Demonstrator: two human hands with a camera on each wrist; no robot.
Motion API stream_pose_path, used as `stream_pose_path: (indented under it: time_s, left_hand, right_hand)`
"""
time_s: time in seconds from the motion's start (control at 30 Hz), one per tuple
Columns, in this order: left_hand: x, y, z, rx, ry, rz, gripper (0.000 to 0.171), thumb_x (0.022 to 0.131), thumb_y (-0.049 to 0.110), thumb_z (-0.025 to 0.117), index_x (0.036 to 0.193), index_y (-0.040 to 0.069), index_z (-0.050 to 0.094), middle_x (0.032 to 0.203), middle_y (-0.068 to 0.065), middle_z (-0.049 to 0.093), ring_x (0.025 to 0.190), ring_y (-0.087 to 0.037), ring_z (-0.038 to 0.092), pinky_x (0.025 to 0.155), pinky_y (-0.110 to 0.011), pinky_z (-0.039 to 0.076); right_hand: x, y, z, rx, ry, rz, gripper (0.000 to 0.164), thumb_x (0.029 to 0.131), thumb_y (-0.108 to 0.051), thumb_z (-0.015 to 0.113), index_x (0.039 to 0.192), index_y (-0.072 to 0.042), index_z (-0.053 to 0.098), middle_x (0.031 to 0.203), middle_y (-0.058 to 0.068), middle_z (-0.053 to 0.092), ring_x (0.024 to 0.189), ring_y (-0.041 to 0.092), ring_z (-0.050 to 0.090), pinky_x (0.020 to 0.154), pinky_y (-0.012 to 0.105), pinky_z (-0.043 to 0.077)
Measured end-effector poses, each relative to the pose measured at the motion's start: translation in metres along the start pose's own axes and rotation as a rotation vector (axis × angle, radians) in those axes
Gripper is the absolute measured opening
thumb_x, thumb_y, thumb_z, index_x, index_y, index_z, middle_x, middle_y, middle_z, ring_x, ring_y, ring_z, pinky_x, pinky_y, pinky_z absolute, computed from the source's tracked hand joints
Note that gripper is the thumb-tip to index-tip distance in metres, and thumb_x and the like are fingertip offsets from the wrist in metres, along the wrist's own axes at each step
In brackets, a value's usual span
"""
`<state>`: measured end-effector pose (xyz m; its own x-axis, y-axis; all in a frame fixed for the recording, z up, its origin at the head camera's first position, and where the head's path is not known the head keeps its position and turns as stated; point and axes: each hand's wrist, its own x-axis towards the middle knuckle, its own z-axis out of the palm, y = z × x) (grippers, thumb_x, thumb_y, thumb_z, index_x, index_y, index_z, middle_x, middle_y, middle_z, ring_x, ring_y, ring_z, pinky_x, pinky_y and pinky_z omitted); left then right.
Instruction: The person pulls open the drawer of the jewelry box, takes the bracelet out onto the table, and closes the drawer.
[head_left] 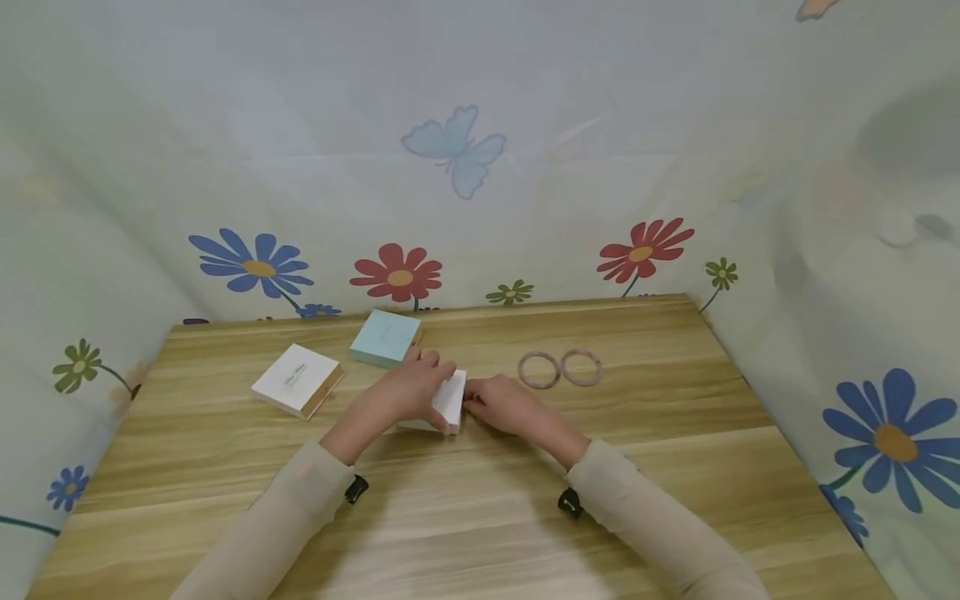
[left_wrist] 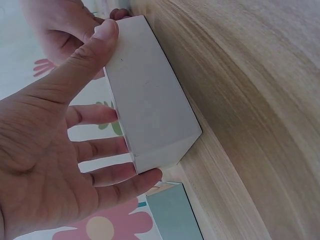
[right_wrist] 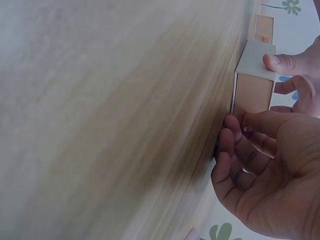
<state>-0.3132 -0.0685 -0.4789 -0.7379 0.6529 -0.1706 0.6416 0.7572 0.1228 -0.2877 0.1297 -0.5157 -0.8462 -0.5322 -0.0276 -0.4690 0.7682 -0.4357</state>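
We see a white box (head_left: 452,397) between the left hand (head_left: 408,390), which grips it, and the right hand (head_left: 506,404), curled at its tan end (right_wrist: 254,92), its hold unclear.

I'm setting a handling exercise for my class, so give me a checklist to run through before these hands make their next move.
1. Left hand grips a white box: ok.
2. That box rests on the tabletop: ok.
3. Right hand is at its tan end: ok.
4. A firm pinch there: cannot tell, the contact is hidden.
5. Both rings lie apart from the hands: ok.
6. Contents checked: cannot tell, the inside is hidden.
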Motion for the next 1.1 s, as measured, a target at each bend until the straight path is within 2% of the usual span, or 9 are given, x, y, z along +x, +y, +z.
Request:
stream_pose_path:
  time_s: [0.27, 0.47, 0.73, 0.93, 1.1]
  left_hand:
    - [-0.0010, -0.0011, -0.0009, -0.013, 0.002, 0.002, 0.084, 0.068, 0.054, 0.091, 0.131, 0.009, 0.056, 0.114, -0.012, 0.054, 0.106, -0.032, 0.041, 0.092, -0.044, 0.039]
    - [-0.0022, -0.0032, -0.0027, -0.018, 0.007, -0.018, 0.086, 0.067, 0.055, 0.091, 0.131, 0.010, 0.055, 0.115, -0.012, 0.054, 0.108, -0.033, 0.041, 0.091, -0.044, 0.042]
    - [-0.0006, -0.0012, -0.0042, -0.013, 0.016, 0.015, 0.085, 0.067, 0.054, 0.092, 0.130, 0.009, 0.056, 0.114, -0.011, 0.054, 0.104, -0.032, 0.041, 0.090, -0.044, 0.040]
    - [-0.0004, -0.0021, -0.0034, -0.038, -0.020, -0.023, 0.086, 0.066, 0.054, 0.092, 0.131, 0.011, 0.055, 0.115, -0.011, 0.054, 0.106, -0.032, 0.040, 0.089, -0.043, 0.042]
    - [0.0015, -0.0010, 0.0002, -0.050, -0.026, -0.012, 0.087, 0.066, 0.054, 0.092, 0.132, 0.012, 0.055, 0.118, -0.012, 0.054, 0.108, -0.032, 0.040, 0.089, -0.042, 0.043]
  right_hand:
    - [0.0017, 0.0002, 0.0003, 0.006, 0.005, -0.016, 0.015, 0.103, -0.020, 0.061, 0.112, -0.013, 0.071, 0.096, 0.000, 0.074, 0.071, 0.007, 0.056, 0.068, 0.026, 0.048]
    - [0.0027, 0.0001, -0.0015, 0.004, 0.010, -0.062, 0.010, 0.103, -0.018, 0.061, 0.106, -0.011, 0.068, 0.084, -0.001, 0.068, 0.067, 0.008, 0.052, 0.064, 0.025, 0.045]
    - [0.0020, 0.0009, -0.0033, 0.031, -0.016, -0.025, 0.017, 0.104, -0.020, 0.060, 0.116, -0.010, 0.068, 0.078, -0.003, 0.064, 0.061, 0.007, 0.050, 0.061, 0.024, 0.043]
    - [0.0020, 0.0026, -0.0002, 0.022, -0.023, -0.071, 0.011, 0.103, -0.018, 0.061, 0.109, -0.011, 0.066, 0.080, -0.003, 0.065, 0.064, 0.007, 0.051, 0.062, 0.024, 0.043]
    - [-0.0039, 0.0060, 0.0019, 0.021, -0.022, -0.104, 0.011, 0.102, -0.012, 0.061, 0.111, -0.010, 0.065, 0.090, 0.000, 0.070, 0.069, 0.008, 0.054, 0.064, 0.025, 0.045]
